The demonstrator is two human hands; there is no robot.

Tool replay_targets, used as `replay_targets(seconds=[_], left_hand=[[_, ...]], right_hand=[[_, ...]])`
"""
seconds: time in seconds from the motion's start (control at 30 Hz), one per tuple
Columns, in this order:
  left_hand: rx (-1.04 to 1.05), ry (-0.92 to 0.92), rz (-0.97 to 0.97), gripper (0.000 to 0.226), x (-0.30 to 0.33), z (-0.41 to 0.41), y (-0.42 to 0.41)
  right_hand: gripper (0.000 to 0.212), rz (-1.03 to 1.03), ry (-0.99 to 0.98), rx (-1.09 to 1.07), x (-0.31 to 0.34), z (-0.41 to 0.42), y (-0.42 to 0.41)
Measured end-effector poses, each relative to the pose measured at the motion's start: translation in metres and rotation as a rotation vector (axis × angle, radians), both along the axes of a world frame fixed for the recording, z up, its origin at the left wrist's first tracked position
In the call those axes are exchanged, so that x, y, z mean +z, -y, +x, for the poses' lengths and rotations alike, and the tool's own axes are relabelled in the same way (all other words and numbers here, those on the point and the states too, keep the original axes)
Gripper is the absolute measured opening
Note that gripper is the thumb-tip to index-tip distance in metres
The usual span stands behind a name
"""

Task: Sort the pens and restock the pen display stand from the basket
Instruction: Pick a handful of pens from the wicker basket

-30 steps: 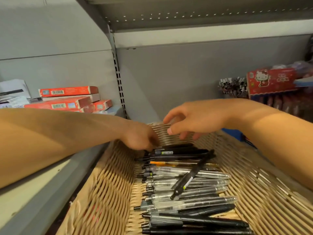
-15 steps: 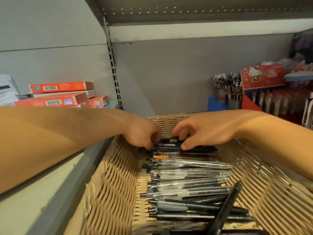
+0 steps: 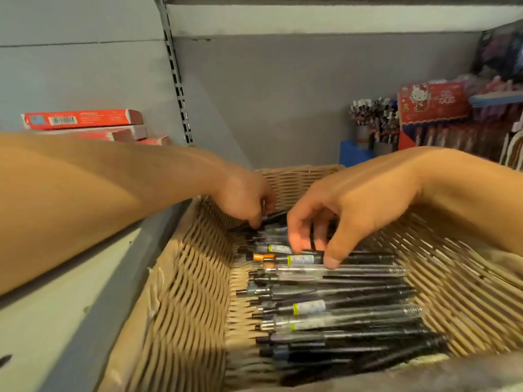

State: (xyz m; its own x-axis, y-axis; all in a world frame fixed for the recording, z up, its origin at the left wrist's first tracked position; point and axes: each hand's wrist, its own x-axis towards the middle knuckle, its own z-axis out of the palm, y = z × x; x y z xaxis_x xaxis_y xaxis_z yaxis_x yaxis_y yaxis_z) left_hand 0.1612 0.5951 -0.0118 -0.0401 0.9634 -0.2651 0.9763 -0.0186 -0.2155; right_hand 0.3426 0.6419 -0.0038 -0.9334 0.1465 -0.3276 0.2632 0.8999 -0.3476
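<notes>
- The wicker basket (image 3: 181,292) stands on a grey shelf (image 3: 70,321), and a row of pens (image 3: 334,309) lies side by side on its bottom.
- The left hand (image 3: 243,199) is at the far left corner of the basket; its fingers are curled around a dark pen (image 3: 271,217).
- The right hand (image 3: 348,210) reaches down over the far pens; its thumb and fingers are bent and pinch a black pen (image 3: 310,252) just above the row.
- Red boxes (image 3: 82,118) are stacked on the left shelf.
- A red display stand (image 3: 433,104) with pens is behind the basket on the right, well apart from both hands.
</notes>
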Motion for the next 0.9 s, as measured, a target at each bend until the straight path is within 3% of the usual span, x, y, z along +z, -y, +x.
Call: replay_targets(seconds=[0.07,0.13,0.17,0.23,0.3,0.5,0.57,0.63,0.7,0.8,0.9], left_hand=[[0.011,0.002,-0.009,0.025,-0.001,-0.003,-0.002],[0.011,0.022,0.039,0.014,0.001,-0.005,-0.006],[0.001,0.038,0.086,0.004,0.004,-0.005,-0.007],[-0.037,0.093,0.221,0.019,0.011,-0.002,-0.011],[-0.068,0.218,0.367,0.026,0.016,0.003,-0.013],[-0.084,0.776,0.51,0.016,0.018,0.006,-0.005],[-0.06,0.992,0.537,0.014,0.021,0.007,-0.004],[0.008,1.068,0.477,0.02,0.02,0.005,-0.007],[0.072,0.87,0.375,0.023,0.015,0.002,-0.009],[0.007,0.305,0.192,0.025,0.007,0.0,-0.009],[-0.044,0.1,0.083,0.037,0.001,0.009,-0.01]], right_hand=[[0.025,-0.068,-0.008,-0.034,0.001,0.002,0.0],[0.016,-0.088,-0.144,-0.115,0.001,0.002,-0.003],[0.012,-0.006,-0.276,-0.162,0.001,0.002,-0.006],[0.012,0.255,-0.531,-0.255,0.0,0.001,-0.015],[0.022,0.38,-0.634,-0.295,-0.001,-0.001,-0.022],[0.031,0.374,-0.498,-0.443,-0.009,-0.003,-0.034],[0.027,0.25,-0.472,-0.452,-0.013,-0.004,-0.036],[0.015,0.121,-0.544,-0.474,-0.014,-0.006,-0.039],[0.007,0.089,-0.601,-0.541,-0.012,-0.006,-0.044],[0.008,0.091,-0.554,-0.566,-0.011,-0.005,-0.047],[0.012,0.065,-0.478,-0.524,-0.012,-0.006,-0.044]])
